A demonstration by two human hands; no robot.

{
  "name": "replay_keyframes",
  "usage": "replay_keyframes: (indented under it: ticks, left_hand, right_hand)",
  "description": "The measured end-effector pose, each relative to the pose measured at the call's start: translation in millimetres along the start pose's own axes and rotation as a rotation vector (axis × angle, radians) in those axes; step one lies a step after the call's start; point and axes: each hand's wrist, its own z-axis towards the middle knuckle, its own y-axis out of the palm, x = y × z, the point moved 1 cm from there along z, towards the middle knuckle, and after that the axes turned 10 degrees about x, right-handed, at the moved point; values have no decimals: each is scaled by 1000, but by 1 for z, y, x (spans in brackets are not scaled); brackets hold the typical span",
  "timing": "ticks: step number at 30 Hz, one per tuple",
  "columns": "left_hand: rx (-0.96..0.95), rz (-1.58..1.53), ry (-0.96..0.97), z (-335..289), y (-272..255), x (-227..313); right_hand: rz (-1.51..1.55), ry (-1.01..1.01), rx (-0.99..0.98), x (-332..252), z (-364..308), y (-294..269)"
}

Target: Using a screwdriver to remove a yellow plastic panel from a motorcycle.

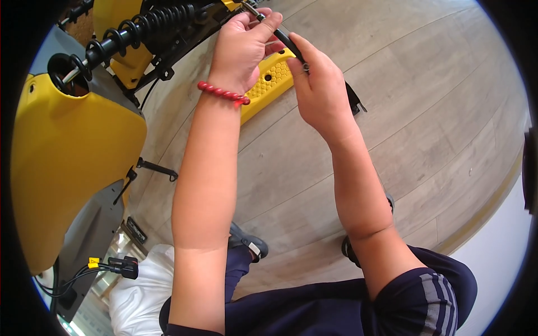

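At the top centre, my left hand (244, 45), with a red bead bracelet (223, 93) on its wrist, has its fingers closed round the silver metal end of a slim black-handled hand tool (284, 39). The tool's exact kind is not clear. My right hand (319, 84) grips the handle's lower end, thumb and fingers on either side of it. The silver end is up against the edge of a yellow and black vehicle frame (210, 25); whether it touches cannot be made out. Beneath both hands lies a yellow panel (269, 84) with a honeycomb pattern.
To the left stands the vehicle's yellow body panel (78, 168), with a black coil-spring shock absorber (134, 33) above it. A loose black cable connector (123, 267) hangs at lower left, near white cloth (143, 285). Wood-look floor (426, 112) spreads to the right.
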Motion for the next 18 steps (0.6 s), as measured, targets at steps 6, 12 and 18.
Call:
replay_keyframes:
  ticks: [6,12,18]
  left_hand:
    - [-34,-88,-1,7,-4,-2]
    - [-64,-252,-185,-7,8,19]
    - [-52,-49,-17,4,2,1]
  right_hand:
    - [1207,510,-185,5,3,-8]
    - [1489,522,-614,31,16,-10]
    - [266,30,101,7,1,-1]
